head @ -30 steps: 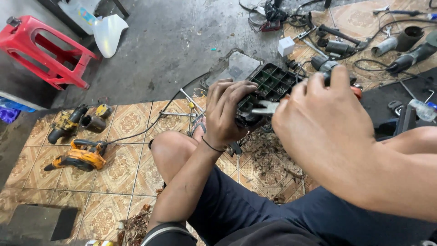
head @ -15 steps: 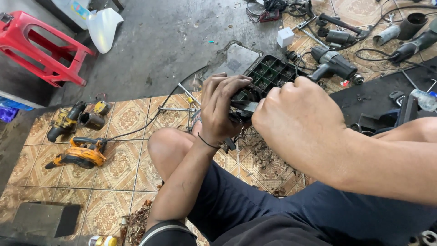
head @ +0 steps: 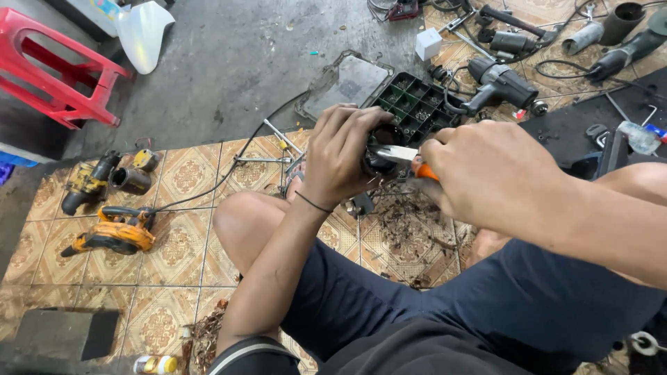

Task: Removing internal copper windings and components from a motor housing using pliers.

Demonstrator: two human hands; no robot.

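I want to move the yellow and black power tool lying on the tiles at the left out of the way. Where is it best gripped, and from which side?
Probably by the looped handle on top of the yellow and black power tool, coming down from above. The tool lies flat on the tiled floor with that handle arching upward and nothing covering it. Its cord runs off toward the upper right, so expect some drag.

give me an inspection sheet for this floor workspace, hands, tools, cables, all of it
Surface: patterned tile floor meeting grey concrete, strewn with debris.
Job's things: small black motor part; orange-handled pliers at it.
Clutter: black compartment tray, yellow power tools, grey drill.
Grippers: left hand grips the part; right hand holds the pliers.
Cables: black cord across tiles.
Surroundings: red plastic stool.
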